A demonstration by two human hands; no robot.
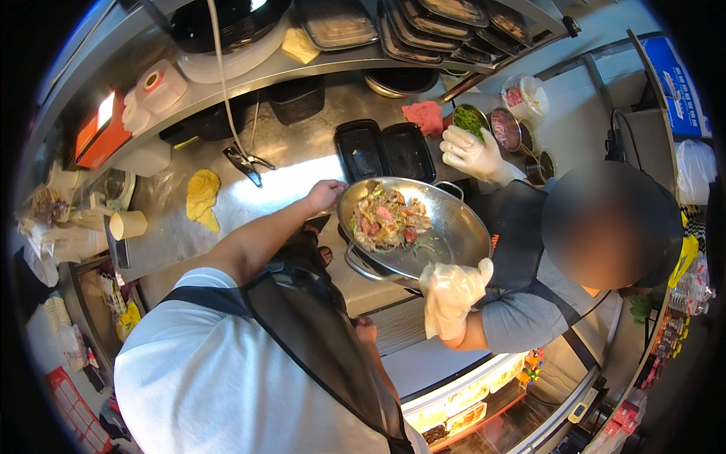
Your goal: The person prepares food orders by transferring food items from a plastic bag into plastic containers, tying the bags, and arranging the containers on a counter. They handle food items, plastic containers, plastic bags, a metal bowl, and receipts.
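Note:
My left hand (326, 196) is bare and reaches to the left rim of a wide two-handled metal pan (459, 238). Its fingertips meet the rim in this view; whether they grip it is unclear. Cooked, mixed food (391, 218) with pieces of meat lies in the pan's left half. Low in front of my black apron (306, 323), my right hand (366, 329) shows only in part, its fingers curled. Opposite me, a co-worker's gloved hand (456, 295) is at the pan's near right rim. Their other gloved hand (468, 153) is beside a container of chopped greens (469, 118).
Two black plastic trays (363, 150) stand behind the pan. A yellow cloth (202, 196), a black clamp (247, 164) with a cable and a paper cup (127, 225) are on the metal counter. Lidded food containers (431, 25) are stacked on the shelf. A lit display case (471, 397) is below.

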